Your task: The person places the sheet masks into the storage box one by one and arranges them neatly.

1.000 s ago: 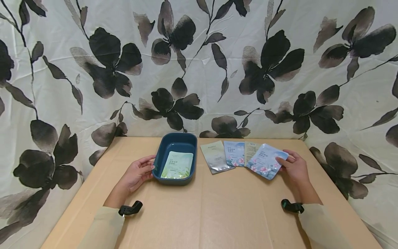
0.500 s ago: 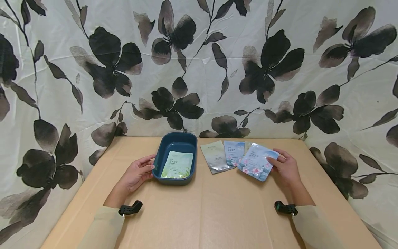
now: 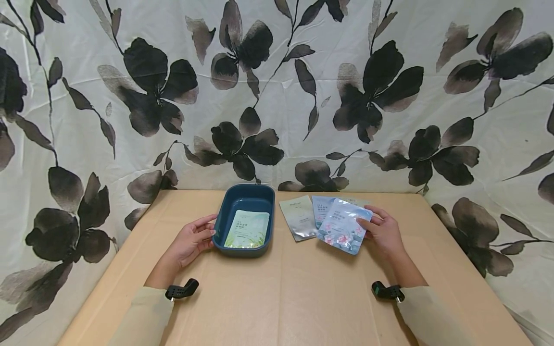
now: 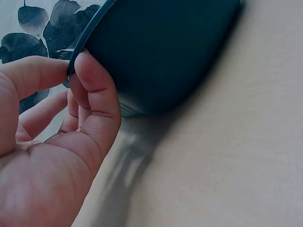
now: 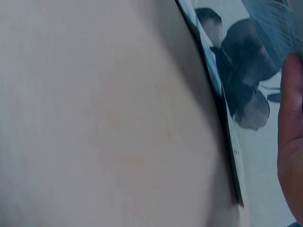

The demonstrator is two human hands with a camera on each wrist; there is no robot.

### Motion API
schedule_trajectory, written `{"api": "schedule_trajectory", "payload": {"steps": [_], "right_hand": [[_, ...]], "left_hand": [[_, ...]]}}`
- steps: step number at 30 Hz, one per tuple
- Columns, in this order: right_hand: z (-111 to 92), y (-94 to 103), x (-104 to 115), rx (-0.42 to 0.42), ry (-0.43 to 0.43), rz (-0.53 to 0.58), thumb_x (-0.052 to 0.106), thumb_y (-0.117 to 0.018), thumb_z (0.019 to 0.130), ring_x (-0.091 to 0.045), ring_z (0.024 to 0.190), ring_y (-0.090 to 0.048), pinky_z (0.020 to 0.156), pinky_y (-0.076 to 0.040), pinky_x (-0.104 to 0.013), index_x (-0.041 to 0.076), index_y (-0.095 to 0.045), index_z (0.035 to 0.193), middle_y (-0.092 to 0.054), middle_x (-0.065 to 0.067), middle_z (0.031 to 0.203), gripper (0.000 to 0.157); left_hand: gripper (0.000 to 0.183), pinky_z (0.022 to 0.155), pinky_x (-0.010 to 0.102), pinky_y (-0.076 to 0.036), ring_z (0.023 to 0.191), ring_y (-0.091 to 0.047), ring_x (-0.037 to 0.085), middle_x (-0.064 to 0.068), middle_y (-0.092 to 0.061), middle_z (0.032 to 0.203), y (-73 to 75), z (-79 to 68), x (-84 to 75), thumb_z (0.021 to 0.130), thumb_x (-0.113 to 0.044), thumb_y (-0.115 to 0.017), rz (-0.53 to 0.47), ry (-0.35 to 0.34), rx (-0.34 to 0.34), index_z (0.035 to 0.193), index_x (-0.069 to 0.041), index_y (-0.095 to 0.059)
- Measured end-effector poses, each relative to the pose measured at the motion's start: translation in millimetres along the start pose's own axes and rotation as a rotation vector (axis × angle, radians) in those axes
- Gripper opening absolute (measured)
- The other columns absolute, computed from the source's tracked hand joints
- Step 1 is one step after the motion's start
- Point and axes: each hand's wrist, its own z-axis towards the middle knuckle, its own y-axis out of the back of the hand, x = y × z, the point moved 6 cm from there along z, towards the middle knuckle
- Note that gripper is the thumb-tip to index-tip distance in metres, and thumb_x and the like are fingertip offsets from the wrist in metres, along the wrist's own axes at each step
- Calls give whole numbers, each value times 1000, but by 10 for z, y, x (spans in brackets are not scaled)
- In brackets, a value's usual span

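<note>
My left hand (image 3: 192,242) pinches the left rim of a dark blue plastic bin (image 3: 246,198); in the left wrist view the thumb and a finger meet over the rim of the bin (image 4: 156,52). A pale green face mask sachet (image 3: 245,229) lies flat inside. To the right, my right hand (image 3: 384,235) pinches the right edge of a light blue sachet with pink flowers (image 3: 343,228). This one partly covers another blue sachet (image 3: 321,206) and a pale green sachet (image 3: 357,201). Only the side of the right hand (image 5: 292,127) shows in its wrist view.
A silver-green sachet (image 3: 298,216) lies between the bin and the blue sachets. All stand near the back edge of the light wood table (image 3: 277,298). A white curtain with dark flowers (image 3: 303,120) hangs behind it.
My right hand has moved left with the light blue sachet, which now covers more of the sachets behind it. My left hand and the bin have stayed in place.
</note>
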Motion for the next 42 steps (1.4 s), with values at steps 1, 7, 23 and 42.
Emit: {"api": "schedule_trajectory", "payload": {"steps": [1,7,23,42], "right_hand": [[-3,-30,9,4,2,-11,24,-76,93,-8,88,-75,76,-61,-26,8,-40,155,-73,17,112,74],[1,-195,28,27,21,-5,22,-77,92,-9,84,-73,62,-55,-19,7,-43,152,-75,16,107,71],[1,-644,38,91,18,62,21,-76,93,-14,84,-74,60,-52,-19,11,-48,149,-75,8,113,64],[49,-1257,84,147,-8,131,14,-77,92,-16,84,-72,57,-47,-20,14,-51,147,-73,-7,126,60]], "left_hand": [[63,77,26,-59,85,-63,13,2,-61,109,-2,-2,-2,100,-4,-63,-1,1,1,158,-9,-38],[63,77,26,-58,84,-63,12,2,-60,109,-14,-13,-19,100,-3,-62,3,-7,8,158,-7,-36],[63,77,26,-58,83,-63,12,1,-59,108,-31,16,-18,101,-2,-60,9,-10,8,158,-6,-36],[64,74,25,-58,81,-63,11,1,-59,107,-22,-14,-22,101,-2,-60,-18,-19,23,159,-5,-34]]}}
